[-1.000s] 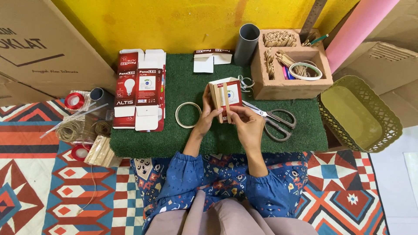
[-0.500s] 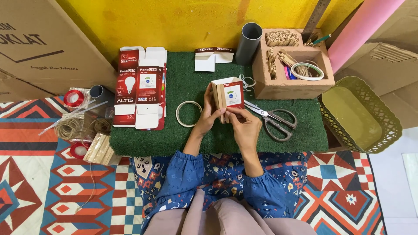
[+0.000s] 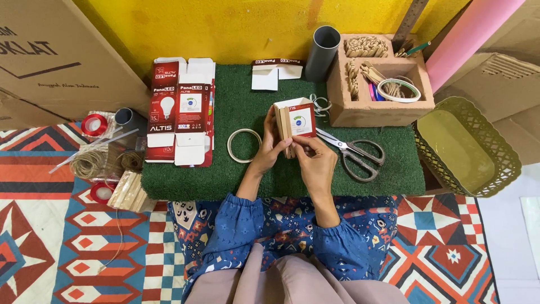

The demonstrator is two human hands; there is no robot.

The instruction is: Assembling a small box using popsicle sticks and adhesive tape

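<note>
- Nearest: blue patterned sleeves over a patterned mat (image 3: 67,242) of red, orange and blue triangles.
- Right hand (image 3: 316,163), raised over the green turf pad (image 3: 388,169); thumb and fingers pressed against the lower front edge of a small red-and-white box (image 3: 299,119) with a round mark on its face.
- Left hand (image 3: 271,147), palm to the side; fingers wrapped round the left flank, pinching a stack of flat wooden sticks (image 3: 283,126) against the box.
- Box held upright between both hands, above mid-pad, top clear of the fingers.
- Just left of the hands: pale ring (image 3: 243,145) flat on the turf. Just right: grey-handled scissors (image 3: 354,155), blades toward the box.
- Left part of pad: flattened red-and-white carton (image 3: 183,110) with a bulb picture, unfolded, flaps spread.
- Off the left edge: twine coils (image 3: 87,163), red tape rolls (image 3: 94,124), bundle of sticks (image 3: 126,191).
- Far edge: small opened carton piece (image 3: 273,72), grey tube (image 3: 322,52) upright, brown compartment tray (image 3: 360,110) with sticks and a tape ring.
- Right: olive lattice basket (image 3: 506,152), pink roll (image 3: 472,34). Far left: large brown cardboard box (image 3: 56,62).
</note>
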